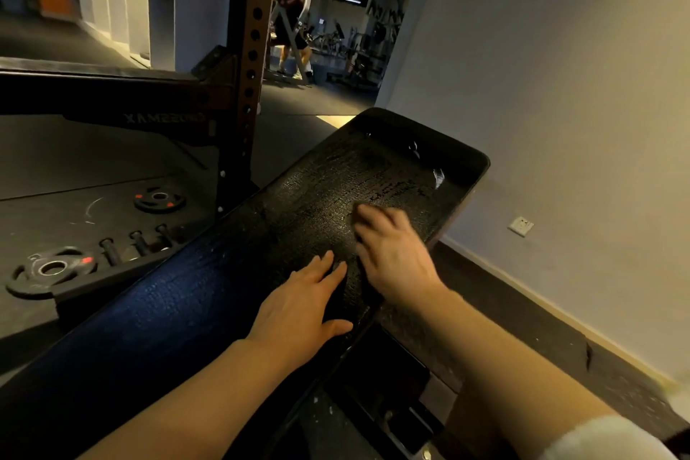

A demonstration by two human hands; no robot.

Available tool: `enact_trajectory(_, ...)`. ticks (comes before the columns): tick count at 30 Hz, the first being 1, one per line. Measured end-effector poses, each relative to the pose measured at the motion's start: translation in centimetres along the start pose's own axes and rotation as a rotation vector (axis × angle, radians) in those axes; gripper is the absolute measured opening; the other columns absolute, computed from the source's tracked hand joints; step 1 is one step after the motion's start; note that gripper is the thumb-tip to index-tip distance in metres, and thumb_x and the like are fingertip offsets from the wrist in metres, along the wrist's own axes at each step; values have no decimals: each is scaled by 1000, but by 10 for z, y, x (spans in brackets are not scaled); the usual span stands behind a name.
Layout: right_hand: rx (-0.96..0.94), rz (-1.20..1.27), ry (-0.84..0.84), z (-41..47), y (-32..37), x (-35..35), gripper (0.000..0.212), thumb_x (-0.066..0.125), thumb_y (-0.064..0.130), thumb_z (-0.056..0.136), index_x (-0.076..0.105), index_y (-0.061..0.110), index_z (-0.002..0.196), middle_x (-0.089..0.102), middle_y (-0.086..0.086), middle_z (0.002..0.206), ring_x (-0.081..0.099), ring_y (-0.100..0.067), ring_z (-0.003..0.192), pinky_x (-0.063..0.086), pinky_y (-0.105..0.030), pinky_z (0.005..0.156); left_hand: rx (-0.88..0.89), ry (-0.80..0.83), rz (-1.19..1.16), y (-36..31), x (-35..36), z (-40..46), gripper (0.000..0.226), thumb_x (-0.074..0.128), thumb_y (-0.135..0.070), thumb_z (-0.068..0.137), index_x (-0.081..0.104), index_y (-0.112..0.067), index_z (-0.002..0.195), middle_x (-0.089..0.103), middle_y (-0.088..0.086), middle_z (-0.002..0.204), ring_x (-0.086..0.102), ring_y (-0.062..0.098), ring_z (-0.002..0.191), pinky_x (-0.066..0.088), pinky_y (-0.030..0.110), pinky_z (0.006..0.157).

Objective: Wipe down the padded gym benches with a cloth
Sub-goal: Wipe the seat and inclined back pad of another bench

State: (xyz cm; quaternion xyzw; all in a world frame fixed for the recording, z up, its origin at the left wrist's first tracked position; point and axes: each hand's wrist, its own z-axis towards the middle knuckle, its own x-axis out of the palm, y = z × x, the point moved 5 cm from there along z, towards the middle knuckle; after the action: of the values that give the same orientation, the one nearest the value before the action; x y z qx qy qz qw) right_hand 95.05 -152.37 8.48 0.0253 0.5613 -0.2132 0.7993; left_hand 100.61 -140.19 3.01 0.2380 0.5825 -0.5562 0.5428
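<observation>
Bench pad point(373, 175) black, cracked. Left hand point(298, 304) flat on it, fingers straight. Right hand point(392, 250) blurred, fingers curled on something pale, can't tell what.

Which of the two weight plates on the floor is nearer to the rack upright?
The farther, smaller-looking weight plate, lying close to the rack upright; the other plate lies toward the picture's left edge.
</observation>
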Motion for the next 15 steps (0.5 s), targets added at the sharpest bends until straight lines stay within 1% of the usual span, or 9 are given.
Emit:
enact_trajectory(2,-118,-26,22,-6,2,1,39,50,29,97,58,14,132,41,-2,150,43,-32,126,37,-38,107,-3,17,-3,0,1,-2,81,53,-49,94,3,-31,155,-9,-8,162,-5,10,149,13,30,119)
enact_trajectory(3,-88,-50,20,0,-9,-2,40,48,28,97,56,16,134,38,0,152,40,-30,128,37,-37,107,-4,26,-12,1,1,-4,81,54,-48,94,2,-31,155,-9,-8,162,-5,10,149,13,29,119)
enact_trajectory(5,85,-95,-6,16,-41,-8,40,44,27,98,55,18,136,32,1,155,34,-30,130,35,-37,108,-6,33,-32,3,1,-5,81,55,-47,94,2,-32,154,-9,-9,162,-5,9,148,13,28,118)
enact_trajectory(7,240,-154,-32,25,-56,-16,40,42,27,99,56,14,135,32,-3,155,33,-33,130,32,-38,109,-11,42,-41,5,1,-5,82,57,-45,94,3,-32,154,-8,-9,162,-5,8,148,14,27,118)
enact_trajectory(10,199,-114,-46,20,-19,-14,39,41,28,100,57,13,131,33,-5,155,34,-32,130,31,-37,109,-29,70,-76,7,4,-2,82,61,-43,92,8,-33,154,-4,-11,162,-2,8,148,15,31,121)
enact_trajectory(12,45,90,-29,6,20,-5,37,42,23,101,57,12,132,33,-2,155,32,-26,131,29,-32,110,-65,31,-211,10,3,-3,76,65,-37,90,23,-30,152,11,-10,161,9,9,148,19,31,120)
enact_trajectory(13,1,238,-30,-1,35,0,36,45,17,100,57,11,133,35,0,154,32,-24,131,28,-26,112,-109,-35,-357,14,-1,-6,64,67,-31,90,37,-29,147,28,-7,157,24,10,145,26,28,117)
enact_trajectory(14,2,397,-36,-6,47,4,37,48,11,98,57,10,134,37,1,152,33,-21,131,25,-17,111,-180,-126,-547,20,-5,-13,49,67,-24,90,50,-30,136,46,-5,147,41,9,136,37,22,108)
enact_trajectory(15,46,558,-50,-8,55,6,39,50,5,96,57,10,134,39,1,151,33,-18,133,20,-8,108,-257,-217,-757,26,-9,-22,38,66,-18,91,56,-33,125,58,-5,133,55,5,122,44,15,95)
